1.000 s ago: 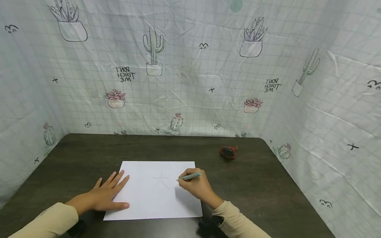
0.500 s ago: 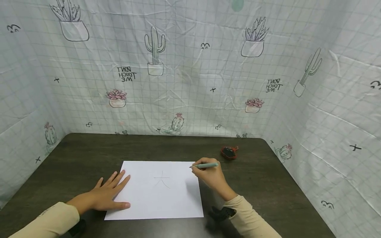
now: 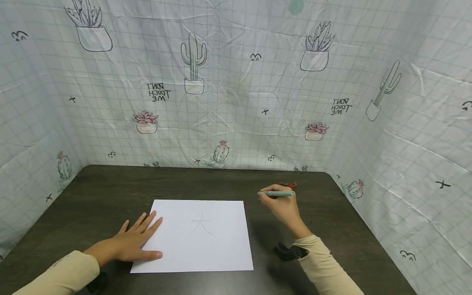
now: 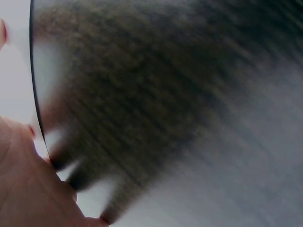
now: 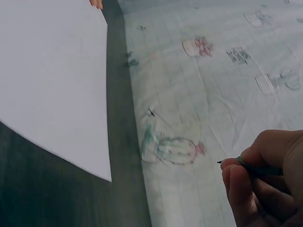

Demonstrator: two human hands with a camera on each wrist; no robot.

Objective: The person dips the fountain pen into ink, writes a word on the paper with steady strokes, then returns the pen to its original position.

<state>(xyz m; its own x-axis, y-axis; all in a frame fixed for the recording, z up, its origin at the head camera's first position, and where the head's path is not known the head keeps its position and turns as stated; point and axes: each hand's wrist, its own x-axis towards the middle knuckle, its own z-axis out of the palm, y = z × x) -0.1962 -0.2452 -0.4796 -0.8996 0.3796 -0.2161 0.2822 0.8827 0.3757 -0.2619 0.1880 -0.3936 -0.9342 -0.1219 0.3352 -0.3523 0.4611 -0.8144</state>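
Observation:
A white sheet of paper (image 3: 225, 250) lies on the dark table, bearing a thin drawn figure (image 3: 202, 221) with a crossbar and two slanting legs. My left hand (image 3: 130, 243) rests with spread fingers on the sheet's left side. Beyond the sheet's upper right corner, my right hand (image 3: 285, 211) pinches a light green pen (image 3: 279, 194), its tip pointing left, away from the paper. The right wrist view shows the pen's dark tip past the fingers of the right hand (image 5: 260, 175).
Behind the right hand, a small red item (image 3: 289, 184) is mostly hidden. The dark table (image 3: 350, 233) extends around the paper. A white cloth (image 3: 236, 98) printed with potted cacti hangs at the back and sides. A black wrist device (image 3: 291, 252) sits on the right wrist.
My right hand has moved right and away from me with the pen, off the paper, and now covers most of the red item. The left hand has stayed in place.

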